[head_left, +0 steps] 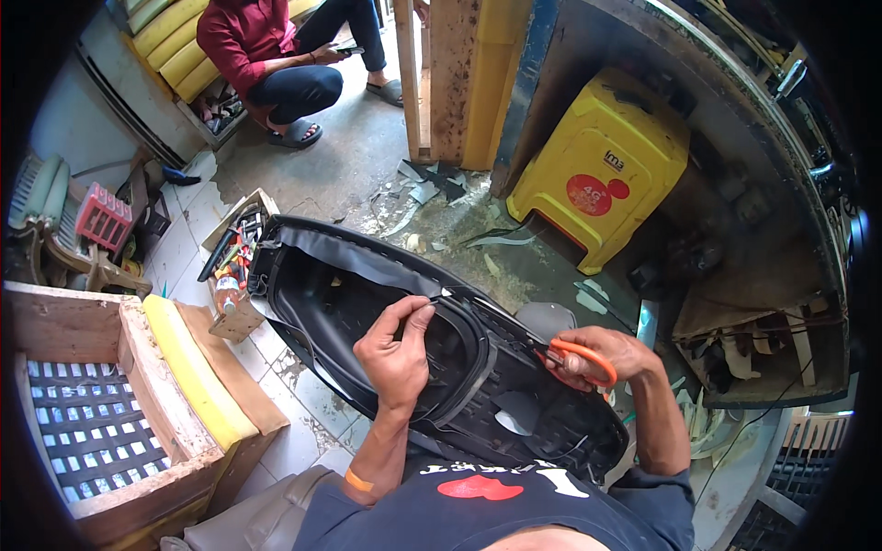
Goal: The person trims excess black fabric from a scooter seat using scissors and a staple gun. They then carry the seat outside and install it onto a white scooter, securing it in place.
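Observation:
A black motorcycle seat (pixel 312 266) lies upside down across my lap, its hollow plastic underside facing up. Grey-black cover material (pixel 354 258) is folded over its far rim. My left hand (pixel 395 354) is closed in a pinch above the hollow, fingertips close to the cover's far edge; what they hold is too small to make out. On the right, my right hand (pixel 617 356) is closed around orange-handled scissors (pixel 588 352). The scissor blades point left along the seat's far rim, partly lost against the dark material.
A toolbox (pixel 241 321) with tools and a bottle stands left of the seat. Wooden frame with woven straps (pixel 101 422) at left; yellow stool (pixel 602 174) beyond the seat. Scraps (pixel 427 188) litter the floor. Another person (pixel 289 69) squats at the back, holding a phone.

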Tool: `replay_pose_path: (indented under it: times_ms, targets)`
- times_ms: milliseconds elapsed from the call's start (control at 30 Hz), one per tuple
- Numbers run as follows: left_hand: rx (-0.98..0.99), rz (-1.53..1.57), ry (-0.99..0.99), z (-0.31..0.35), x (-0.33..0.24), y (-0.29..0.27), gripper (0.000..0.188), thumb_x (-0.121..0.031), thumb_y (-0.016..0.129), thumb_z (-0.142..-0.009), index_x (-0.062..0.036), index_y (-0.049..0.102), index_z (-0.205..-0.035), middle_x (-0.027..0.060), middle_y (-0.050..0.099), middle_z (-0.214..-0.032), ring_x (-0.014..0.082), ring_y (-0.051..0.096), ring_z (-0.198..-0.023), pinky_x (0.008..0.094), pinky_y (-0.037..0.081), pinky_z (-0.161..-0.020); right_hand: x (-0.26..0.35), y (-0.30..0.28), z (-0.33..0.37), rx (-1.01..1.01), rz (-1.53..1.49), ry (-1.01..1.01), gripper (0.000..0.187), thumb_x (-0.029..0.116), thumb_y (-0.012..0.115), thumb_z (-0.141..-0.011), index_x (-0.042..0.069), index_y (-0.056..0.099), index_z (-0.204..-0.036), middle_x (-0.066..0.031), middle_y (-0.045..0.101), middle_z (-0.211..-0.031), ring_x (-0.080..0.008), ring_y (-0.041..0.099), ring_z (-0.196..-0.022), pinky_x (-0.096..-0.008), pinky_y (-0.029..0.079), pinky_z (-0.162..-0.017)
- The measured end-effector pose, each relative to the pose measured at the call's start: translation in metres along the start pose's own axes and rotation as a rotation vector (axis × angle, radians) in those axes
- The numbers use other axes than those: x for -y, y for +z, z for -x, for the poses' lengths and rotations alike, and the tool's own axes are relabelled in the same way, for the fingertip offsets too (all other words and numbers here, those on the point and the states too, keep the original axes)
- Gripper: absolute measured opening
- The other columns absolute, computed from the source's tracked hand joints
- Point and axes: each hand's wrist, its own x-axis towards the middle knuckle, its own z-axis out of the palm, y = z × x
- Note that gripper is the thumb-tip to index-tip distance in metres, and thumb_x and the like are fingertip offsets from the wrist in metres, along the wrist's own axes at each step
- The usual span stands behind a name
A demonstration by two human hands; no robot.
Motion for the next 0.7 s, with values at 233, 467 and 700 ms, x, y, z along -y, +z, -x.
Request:
replay_pose_path:
  times_ms: [233, 467, 700]
  targets:
    - [0.038, 0.300, -0.101, 0.018, 0.009, 0.004, 0.011, 0.004, 0.071, -0.093, 0.0046, 0.072, -0.105, 0.0076, 0.073, -0.092, 0.0137, 0.071, -0.085, 0.0244, 0.058, -0.081, 0.040, -0.010, -0.037, 0.138, 0.303, 0.148, 0.071, 0.073, 0.055, -0.093, 0.002, 0.060, -0.099, -0.0011, 0.057, -0.070, -0.0117, 0.058, -0.060, -0.0291, 0.047, -0.054]
    - [0.121, 0.399, -0.136, 0.021, 0.015, 0.002, 0.009, 0.005, 0.071, -0.093, 0.0046, 0.072, -0.102, 0.0091, 0.073, -0.094, 0.0148, 0.072, -0.085, 0.0255, 0.058, -0.081, 0.044, -0.007, -0.052, 0.078, 0.261, 0.141, 0.067, 0.069, 0.059, -0.094, 0.003, 0.060, -0.105, 0.0017, 0.056, -0.071, -0.0097, 0.055, -0.060, -0.0275, 0.044, -0.054]
    - [0.194, -0.145, 0.272, -0.008, 0.001, -0.031, 0.020, -0.011, 0.079, -0.090, -0.0002, 0.073, -0.105, 0.0100, 0.072, -0.090, 0.0211, 0.068, -0.084, 0.0333, 0.056, -0.077, 0.034, -0.001, -0.047, -0.028, 0.162, 0.150, 0.068, 0.071, 0.066, -0.088, 0.004, 0.063, -0.100, 0.0024, 0.053, -0.065, -0.0082, 0.053, -0.056, -0.0264, 0.042, -0.049]
